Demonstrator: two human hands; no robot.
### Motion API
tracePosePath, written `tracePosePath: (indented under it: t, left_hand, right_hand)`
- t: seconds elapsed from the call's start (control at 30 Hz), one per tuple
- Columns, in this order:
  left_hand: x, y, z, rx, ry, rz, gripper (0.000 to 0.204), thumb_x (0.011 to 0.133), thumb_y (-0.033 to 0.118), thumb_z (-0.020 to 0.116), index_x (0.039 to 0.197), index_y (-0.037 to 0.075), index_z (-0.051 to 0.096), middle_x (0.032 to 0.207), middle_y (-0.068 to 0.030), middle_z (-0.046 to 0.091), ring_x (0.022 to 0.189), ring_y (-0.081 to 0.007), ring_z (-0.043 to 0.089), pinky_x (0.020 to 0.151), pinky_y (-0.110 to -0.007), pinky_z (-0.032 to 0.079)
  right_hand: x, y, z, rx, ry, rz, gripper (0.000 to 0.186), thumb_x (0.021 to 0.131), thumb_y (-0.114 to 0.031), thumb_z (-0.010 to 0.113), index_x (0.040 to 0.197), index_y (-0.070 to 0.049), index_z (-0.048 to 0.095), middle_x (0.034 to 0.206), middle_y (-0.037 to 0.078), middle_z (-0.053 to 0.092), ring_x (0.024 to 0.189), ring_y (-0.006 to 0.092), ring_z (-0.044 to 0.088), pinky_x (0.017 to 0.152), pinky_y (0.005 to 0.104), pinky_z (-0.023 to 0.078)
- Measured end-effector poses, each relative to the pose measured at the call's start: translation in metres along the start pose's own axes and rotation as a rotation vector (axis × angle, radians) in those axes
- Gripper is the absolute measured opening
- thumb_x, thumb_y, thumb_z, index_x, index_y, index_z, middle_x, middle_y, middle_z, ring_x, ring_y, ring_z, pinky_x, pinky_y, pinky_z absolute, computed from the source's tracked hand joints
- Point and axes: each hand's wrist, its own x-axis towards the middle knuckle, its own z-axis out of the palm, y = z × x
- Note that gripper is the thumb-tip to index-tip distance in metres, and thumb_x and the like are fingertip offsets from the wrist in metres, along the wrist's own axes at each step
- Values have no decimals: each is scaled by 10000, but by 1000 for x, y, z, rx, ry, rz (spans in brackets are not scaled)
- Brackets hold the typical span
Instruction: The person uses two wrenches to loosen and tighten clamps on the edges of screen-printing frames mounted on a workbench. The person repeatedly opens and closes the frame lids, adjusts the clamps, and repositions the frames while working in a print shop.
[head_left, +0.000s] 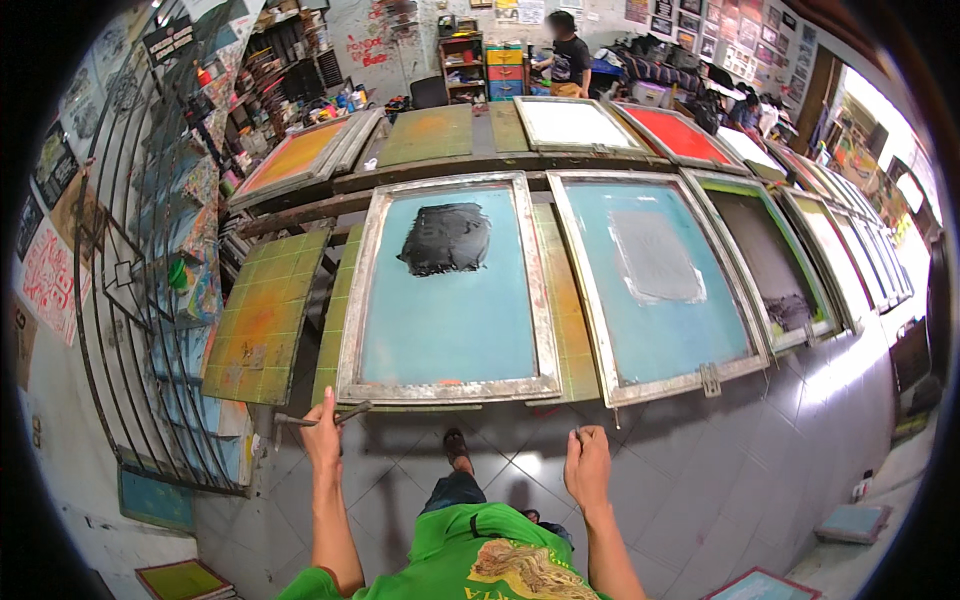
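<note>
My left hand (322,438) is closed round a thin, dark stick-like tool (352,411), whose kind I cannot make out. It lies crosswise just below the near left corner of a wooden-framed screen-printing screen (450,340). This screen has blue-green mesh with a black ink patch (445,240) in its upper part. My right hand (588,465) is curled shut below the near edge of a second blue-green screen (680,350), apart from it. Whether something small sits in those fingers is hidden. A pale grey patch (655,257) covers the middle of the second screen.
Green-orange gridded print boards (265,320) lie beside and under the screens. More screens, one with red mesh (685,135), stand in rows behind and to the right. Metal bars (120,300) rise at left. Another person (570,60) stands at the back. Grey tiles (660,470) form the floor.
</note>
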Motion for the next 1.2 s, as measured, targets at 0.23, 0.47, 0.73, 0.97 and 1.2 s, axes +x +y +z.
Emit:
tracePosePath:
  t: [0.23, 0.47, 0.73, 0.97, 1.2]
  left_hand:
    - [108, -109, -36, 110, -19, 40, 432, 1100, 317, 533, 964, -29, 752, 828, -91, 721, 538, -206, 660, 584, -407, 547]
    - [131, -88, -3, 452, -234, -46, 461, 986, 208, 533, 1360, -28, 663, 1291, -309, 677, 1213, -462, 645, 1057, -506, 505]
    - [171, -99, -4, 544, -357, -108, 490, 928, 224, 593, 1321, -62, 652, 1094, -270, 745, 1111, -437, 698, 988, -460, 530]
    - [203, -64, -22, 557, -513, -238, 436, 938, 242, 544, 1240, -47, 669, 932, -224, 744, 913, -394, 709, 838, -477, 539]
    - [214, -7, 1, 501, -339, -261, 392, 998, 275, 550, 1180, -42, 690, 902, -185, 733, 866, -297, 698, 783, -424, 516]
  right_hand:
    - [93, -10, 69, -183, -12, 0, 358, 977, -283, 730, 982, 74, 702, 1265, 256, 645, 1113, 443, 636, 946, 478, 525]
    - [134, -8, 115, -329, -17, 72, 450, 862, -347, 859, 940, 40, 643, 940, 198, 641, 855, 409, 622, 753, 484, 494]
    - [168, -12, 131, -299, -39, 250, 415, 786, -268, 855, 1012, 20, 660, 806, 170, 641, 721, 364, 633, 694, 461, 506]
    - [174, -56, 141, -76, 77, 419, 327, 807, -217, 814, 880, 47, 635, 693, 64, 561, 653, 163, 492, 596, 365, 435]
    - [197, -32, 158, -16, 138, 418, 312, 799, -168, 833, 737, -4, 575, 668, 3, 501, 648, 117, 437, 556, 330, 357]
